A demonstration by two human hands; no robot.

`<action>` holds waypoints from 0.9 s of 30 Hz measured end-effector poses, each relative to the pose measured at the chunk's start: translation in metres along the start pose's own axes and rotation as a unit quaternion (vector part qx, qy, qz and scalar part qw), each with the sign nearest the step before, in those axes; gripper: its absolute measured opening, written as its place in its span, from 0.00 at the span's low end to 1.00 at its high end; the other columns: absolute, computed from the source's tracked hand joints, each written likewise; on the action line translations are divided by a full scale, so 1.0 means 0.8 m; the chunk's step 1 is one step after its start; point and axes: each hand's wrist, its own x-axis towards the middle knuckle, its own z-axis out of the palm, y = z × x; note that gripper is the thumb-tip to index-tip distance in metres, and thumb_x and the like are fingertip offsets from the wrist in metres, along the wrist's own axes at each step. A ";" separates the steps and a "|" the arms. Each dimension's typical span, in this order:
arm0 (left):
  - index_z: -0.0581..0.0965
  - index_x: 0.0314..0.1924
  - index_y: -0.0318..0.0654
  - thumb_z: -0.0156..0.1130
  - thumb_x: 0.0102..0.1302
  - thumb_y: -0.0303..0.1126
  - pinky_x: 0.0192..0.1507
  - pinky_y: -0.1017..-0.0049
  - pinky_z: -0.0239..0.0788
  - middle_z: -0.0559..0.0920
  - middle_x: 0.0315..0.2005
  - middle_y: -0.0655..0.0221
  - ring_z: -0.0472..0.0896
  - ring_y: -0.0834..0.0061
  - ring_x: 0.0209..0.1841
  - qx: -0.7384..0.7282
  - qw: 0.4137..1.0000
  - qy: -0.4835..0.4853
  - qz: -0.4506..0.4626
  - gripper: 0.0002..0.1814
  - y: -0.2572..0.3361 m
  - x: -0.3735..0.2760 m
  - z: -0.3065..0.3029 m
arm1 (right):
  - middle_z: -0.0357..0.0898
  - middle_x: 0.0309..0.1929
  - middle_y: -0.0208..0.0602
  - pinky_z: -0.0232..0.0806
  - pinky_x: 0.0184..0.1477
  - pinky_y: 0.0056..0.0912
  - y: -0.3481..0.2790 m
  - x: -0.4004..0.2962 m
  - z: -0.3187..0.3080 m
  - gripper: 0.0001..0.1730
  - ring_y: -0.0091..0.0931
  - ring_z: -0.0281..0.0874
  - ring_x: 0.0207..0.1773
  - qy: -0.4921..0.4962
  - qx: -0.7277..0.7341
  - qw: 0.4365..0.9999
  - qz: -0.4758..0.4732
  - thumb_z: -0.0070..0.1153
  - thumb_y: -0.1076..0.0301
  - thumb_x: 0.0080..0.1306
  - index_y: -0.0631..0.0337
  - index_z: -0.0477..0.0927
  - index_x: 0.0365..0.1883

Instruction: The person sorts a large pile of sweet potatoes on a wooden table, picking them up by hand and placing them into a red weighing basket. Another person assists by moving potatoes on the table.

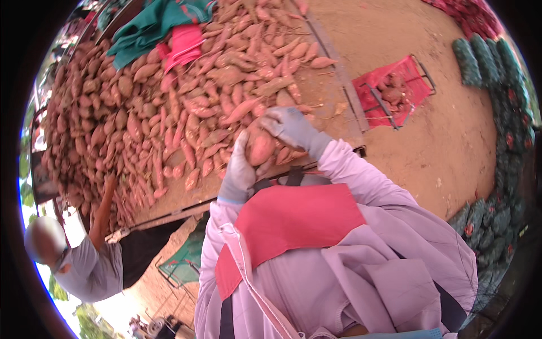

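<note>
Both of my hands wear pale grey work gloves. Between them is a large, rounded, reddish-pink sweet potato (261,148), held just above the near edge of the sorting table. My left hand (239,171) grips its near-left side, with the thumb pointing up along it. Across the top and right side lies my right hand (292,129), its fingers curled over. A great heap of loose sweet potatoes (139,123) spreads over the table to the left and beyond. Smaller roots (288,155) lie close by my hands, partly hidden under them.
A red mesh bag on a metal frame (417,101), part-filled with sweet potatoes, stands on the ground beyond the table's right edge (351,97). Filled green mesh sacks (487,63) line the right. Green cloth (159,25) lies on the heap. A co-worker (91,262) reaches in from the left.
</note>
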 end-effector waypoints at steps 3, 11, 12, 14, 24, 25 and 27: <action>0.77 0.53 0.38 0.56 0.72 0.51 0.27 0.79 0.65 0.81 0.32 0.68 0.76 0.79 0.28 0.199 0.976 0.039 0.084 0.23 -0.020 0.015 -0.021 | 0.82 0.39 0.50 0.70 0.47 0.46 0.024 -0.011 -0.001 0.22 0.46 0.81 0.45 -0.014 -0.132 0.990 -0.040 0.48 0.51 0.74 0.63 0.83 0.41; 0.75 0.56 0.23 0.66 0.66 0.38 0.49 0.73 0.72 0.82 0.45 0.56 0.80 0.73 0.45 0.395 0.855 0.129 0.309 0.26 -0.029 0.040 -0.025 | 0.83 0.39 0.50 0.71 0.47 0.43 0.033 -0.064 -0.051 0.21 0.43 0.81 0.43 0.122 -0.070 0.983 0.116 0.51 0.52 0.73 0.63 0.82 0.43; 0.76 0.55 0.27 0.62 0.69 0.40 0.46 0.74 0.73 0.83 0.44 0.58 0.80 0.74 0.43 0.342 0.891 0.126 0.272 0.23 -0.022 0.042 -0.038 | 0.83 0.39 0.50 0.72 0.46 0.41 0.043 -0.075 -0.080 0.20 0.41 0.81 0.43 0.186 -0.072 0.971 0.131 0.53 0.53 0.72 0.63 0.82 0.43; 0.76 0.54 0.34 0.56 0.74 0.46 0.32 0.78 0.70 0.82 0.39 0.65 0.78 0.78 0.31 0.276 0.931 0.104 0.216 0.22 -0.007 0.030 -0.035 | 0.81 0.32 0.48 0.71 0.42 0.45 0.099 -0.091 -0.165 0.17 0.42 0.80 0.37 0.411 -0.047 0.893 0.180 0.52 0.57 0.72 0.64 0.81 0.37; 0.76 0.58 0.43 0.49 0.77 0.53 0.28 0.79 0.72 0.84 0.41 0.71 0.82 0.77 0.34 -0.035 0.996 -0.078 0.009 0.24 -0.011 0.018 0.038 | 0.76 0.63 0.42 0.66 0.64 0.28 0.136 -0.062 -0.183 0.29 0.27 0.73 0.63 0.343 0.175 0.922 0.051 0.58 0.71 0.71 0.71 0.68 0.69; 0.76 0.59 0.44 0.50 0.77 0.53 0.28 0.80 0.72 0.84 0.41 0.71 0.83 0.76 0.36 -0.064 0.995 -0.078 0.026 0.24 -0.008 0.019 0.044 | 0.70 0.68 0.44 0.65 0.66 0.29 0.099 -0.059 -0.137 0.36 0.28 0.69 0.68 0.228 0.243 0.939 0.082 0.58 0.64 0.72 0.69 0.61 0.73; 0.77 0.53 0.43 0.49 0.76 0.55 0.26 0.77 0.71 0.82 0.35 0.71 0.80 0.75 0.30 -0.054 0.993 -0.101 -0.038 0.24 -0.017 0.035 0.033 | 0.70 0.67 0.41 0.65 0.65 0.33 0.050 -0.060 -0.063 0.43 0.30 0.68 0.67 0.016 0.423 0.900 0.104 0.60 0.52 0.70 0.67 0.59 0.74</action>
